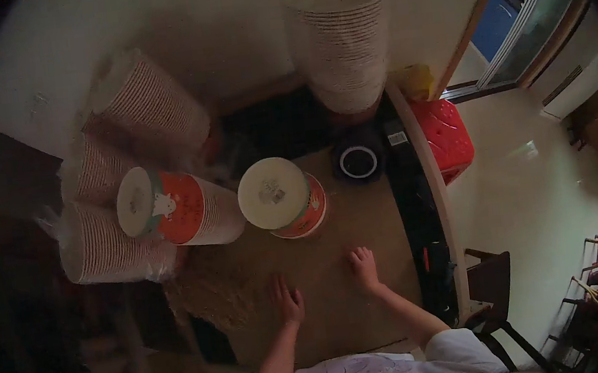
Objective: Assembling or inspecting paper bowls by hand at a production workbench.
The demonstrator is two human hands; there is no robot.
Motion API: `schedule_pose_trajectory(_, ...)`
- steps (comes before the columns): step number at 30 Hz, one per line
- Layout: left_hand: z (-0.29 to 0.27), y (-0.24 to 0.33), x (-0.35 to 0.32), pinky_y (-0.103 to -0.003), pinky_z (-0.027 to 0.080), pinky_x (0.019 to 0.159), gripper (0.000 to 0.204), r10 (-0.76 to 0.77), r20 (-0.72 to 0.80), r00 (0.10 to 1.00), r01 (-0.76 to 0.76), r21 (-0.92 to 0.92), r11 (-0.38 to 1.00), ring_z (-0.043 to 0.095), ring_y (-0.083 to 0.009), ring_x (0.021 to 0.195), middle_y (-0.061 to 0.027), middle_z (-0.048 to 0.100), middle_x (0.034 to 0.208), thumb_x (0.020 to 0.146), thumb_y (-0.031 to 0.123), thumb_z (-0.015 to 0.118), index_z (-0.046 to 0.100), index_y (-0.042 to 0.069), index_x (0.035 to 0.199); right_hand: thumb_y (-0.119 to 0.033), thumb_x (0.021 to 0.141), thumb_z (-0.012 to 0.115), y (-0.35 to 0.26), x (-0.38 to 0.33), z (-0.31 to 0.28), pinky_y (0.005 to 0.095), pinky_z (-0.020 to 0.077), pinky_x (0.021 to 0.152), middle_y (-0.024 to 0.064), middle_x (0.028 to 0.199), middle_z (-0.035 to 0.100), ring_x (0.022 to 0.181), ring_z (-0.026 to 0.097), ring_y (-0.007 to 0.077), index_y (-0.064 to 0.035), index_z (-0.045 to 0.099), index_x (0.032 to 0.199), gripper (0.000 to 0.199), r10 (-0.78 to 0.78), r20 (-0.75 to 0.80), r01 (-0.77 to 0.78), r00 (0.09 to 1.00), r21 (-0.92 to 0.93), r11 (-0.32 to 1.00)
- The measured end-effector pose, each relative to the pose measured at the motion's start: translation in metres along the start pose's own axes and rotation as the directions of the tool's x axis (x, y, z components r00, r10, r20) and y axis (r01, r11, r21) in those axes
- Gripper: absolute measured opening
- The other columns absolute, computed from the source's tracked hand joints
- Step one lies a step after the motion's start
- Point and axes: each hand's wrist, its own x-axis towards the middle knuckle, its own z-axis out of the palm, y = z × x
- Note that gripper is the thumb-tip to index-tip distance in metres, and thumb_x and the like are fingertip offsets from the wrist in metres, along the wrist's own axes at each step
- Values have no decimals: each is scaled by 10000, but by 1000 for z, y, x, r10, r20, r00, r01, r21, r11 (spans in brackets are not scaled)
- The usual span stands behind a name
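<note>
My left hand (289,302) rests on the brown tabletop covering (322,264) with its fingers stretched out and nothing in it. To its right, my right hand (363,267) lies on the same surface, empty, its fingers slightly bent and apart. Just beyond both hands stands a short stack of paper tubs (300,212), upside down, with an orange and green printed side. Left of that is a taller stack of matching tubs (186,207), also bottom up. A dark round thing with a white ring (358,162) sits farther back on the right.
Plastic-wrapped stacks of white paper tubs (112,242) crowd the left side. Another tall wrapped stack (343,51) stands at the back by the wall. A crumpled brown patch (212,297) lies near my left hand. Beyond the right edge are a red stool (445,138) and a dark chair (490,286).
</note>
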Motion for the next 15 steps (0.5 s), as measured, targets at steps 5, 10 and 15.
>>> schedule_pose_trajectory(5,-10,9,0,-507,159,1006,643,-65,0,998,64,114,991,244,-349,1234,-195,270,1327,734,252,537,299,23,1285,-74,675,545,-1,7,5,393,366,709,109,825,484,794,460,295,-79,540,852,177,8,18,-9,1000,92,996)
schedule_pose_trajectory(10,-17,9,2,-505,164,1003,621,16,-61,998,-16,8,1000,263,-345,1218,-205,329,1284,730,264,541,334,4,1255,-29,662,553,-5,13,5,383,403,672,107,814,507,785,487,298,-75,546,873,216,34,-1,-33,999,184,982)
schedule_pose_trajectory(15,-6,-2,-5,-495,204,991,596,-92,113,989,88,37,995,295,-371,1190,-215,347,1269,741,266,539,353,-6,1238,-120,751,470,-70,67,-64,285,418,568,51,758,518,656,501,192,-76,546,832,119,-226,-152,262,962,295,919)
